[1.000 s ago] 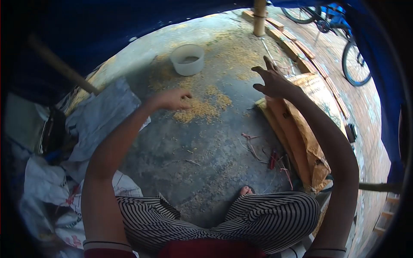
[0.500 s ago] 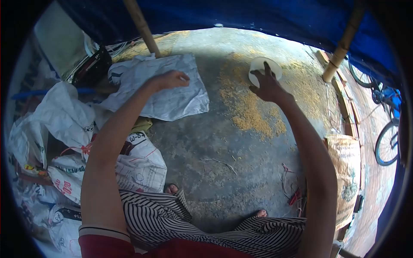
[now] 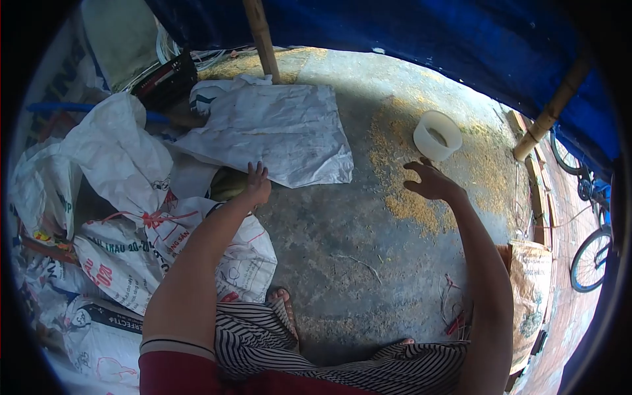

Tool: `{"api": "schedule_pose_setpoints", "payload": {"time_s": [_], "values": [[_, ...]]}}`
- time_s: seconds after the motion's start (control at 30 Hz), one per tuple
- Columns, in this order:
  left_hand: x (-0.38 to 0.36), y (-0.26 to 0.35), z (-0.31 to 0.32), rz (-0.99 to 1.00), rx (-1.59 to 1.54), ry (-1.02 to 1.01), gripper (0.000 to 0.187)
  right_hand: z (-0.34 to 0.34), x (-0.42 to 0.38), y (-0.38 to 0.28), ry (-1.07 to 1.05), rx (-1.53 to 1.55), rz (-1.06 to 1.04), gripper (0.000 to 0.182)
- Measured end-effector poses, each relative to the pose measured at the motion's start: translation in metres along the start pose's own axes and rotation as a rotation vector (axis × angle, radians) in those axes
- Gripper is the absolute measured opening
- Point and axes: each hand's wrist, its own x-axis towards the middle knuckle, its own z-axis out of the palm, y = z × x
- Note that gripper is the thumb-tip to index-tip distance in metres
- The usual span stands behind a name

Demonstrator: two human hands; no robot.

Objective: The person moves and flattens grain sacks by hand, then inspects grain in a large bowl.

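Striped trousers (image 3: pixel 263 342) lay nearest, with a tied white sack (image 3: pixel 118 145) to their left. The left hand (image 3: pixel 259 186), fingers extended and slightly parted, was at the near edge of a flat white sack (image 3: pixel 283 128); contact could not be confirmed. The right hand (image 3: pixel 431 182), fingers apart and curved, was over scattered grain (image 3: pixel 411 205), just short of a translucent tub (image 3: pixel 426 141) standing on the floor. Beyond hung a blue tarp (image 3: pixel 421 29).

A white sack (image 3: pixel 283 131) lies flat, a tub (image 3: pixel 426 139) amid grain (image 3: pixel 411 204).
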Motion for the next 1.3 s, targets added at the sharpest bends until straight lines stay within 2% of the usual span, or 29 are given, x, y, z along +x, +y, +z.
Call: {"api": "schedule_pose_setpoints", "payload": {"time_s": [0.07, 0.13, 0.17, 0.3, 0.4, 0.47, 0.5, 0.57, 0.6, 0.63, 0.67, 0.7, 0.77, 0.83, 0.9, 0.93, 0.97, 1.03, 1.1, 1.17, 1.23, 1.3], "values": [[0.005, -0.010, 0.001, -0.046, -0.045, 0.030, 0.042, 0.002, 0.004, 0.002, 0.002, 0.024, 0.031, 0.055], [0.008, -0.009, -0.023, -0.084, -0.181, 0.082, 0.039, 0.004, 0.011, 0.001, 0.004, 0.032, 0.016, 0.055], [0.013, -0.009, -0.025, -0.130, -0.228, 0.254, 0.034, 0.004, 0.012, 0.002, 0.008, 0.045, 0.009, 0.054], [0.005, -0.019, -0.098, -0.122, -0.382, 0.343, 0.029, -0.002, 0.012, -0.010, -0.012, 0.078, 0.004, 0.054], [-0.005, -0.017, -0.130, -0.026, -0.397, 0.346, 0.029, -0.002, 0.012, -0.014, -0.005, 0.090, 0.014, 0.054], [-0.018, -0.002, -0.153, 0.077, -0.479, 0.255, 0.029, -0.002, 0.009, -0.018, -0.013, 0.060, 0.000, 0.054], [-0.019, 0.007, -0.156, 0.129, -0.505, 0.317, 0.028, -0.001, 0.007, -0.021, -0.014, 0.061, -0.008, 0.054], [-0.023, 0.032, -0.166, 0.208, -0.549, 0.423, 0.029, 0.002, 0.002, -0.026, 0.100, -0.083, -0.063, 0.051], [-0.027, 0.043, -0.177, 0.236, -0.570, 0.465, 0.029, 0.002, 0.000, -0.028, 0.098, -0.084, -0.065, 0.051], [-0.033, 0.051, -0.191, 0.235, -0.572, 0.465, 0.029, 0.002, -0.002, -0.030, 0.201, -0.045, -0.120, 0.050], [-0.039, 0.056, -0.204, 0.316, -0.616, 0.505, 0.030, 0.002, -0.003, -0.032, 0.302, -0.006, -0.175, 0.049], [-0.046, 0.059, -0.218, 0.397, -0.659, 0.544, 0.031, 0.003, -0.002, -0.033, 0.299, -0.008, -0.175, 0.049], [-0.056, 0.059, -0.241, 0.411, -0.669, 0.506, 0.031, 0.004, 0.001, -0.035, 0.279, 0.072, -0.314, 0.045], [-0.057, 0.053, -0.255, 0.430, -0.675, 0.470, 0.032, 0.005, 0.004, -0.039, 0.354, 0.137, -0.309, 0.045], [-0.057, 0.043, -0.259, 0.573, -0.650, 0.558, 0.037, 0.008, 0.009, -0.034, 0.524, 0.171, -0.342, 0.043], [-0.061, 0.038, -0.260, 0.570, -0.601, 0.709, 0.043, 0.000, 0.006, -0.038, 0.526, 0.169, -0.322, 0.043], [-0.064, 0.030, -0.260, 0.567, -0.551, 0.861, 0.051, -0.009, 0.004, -0.042, 0.562, 0.291, -0.286, 0.042], [-0.064, 0.010, -0.267, 0.575, -0.569, 0.926, 0.069, -0.022, 0.005, -0.042, 0.608, 0.412, -0.230, 0.041], [-0.072, -0.008, -0.272, 0.447, -0.440, 1.059, 0.077, -0.031, 0.011, -0.035, 0.848, 0.435, -0.203, 0.039], [-0.075, -0.030, -0.265, 0.222, -0.273, 0.954, 0.081, -0.046, 0.006, -0.036, 0.857, 0.492, -0.110, 0.038], [-0.078, -0.054, -0.250, 0.007, -0.133, 0.650, 0.075, -0.055, 0.006, -0.031, 0.885, 0.566, -0.019, 0.037], [-0.067, -0.085, -0.245, -0.051, -0.330, 0.397, 0.050, -0.060, 0.007, -0.021, 0.931, 0.598, -0.021, 0.037]]}}
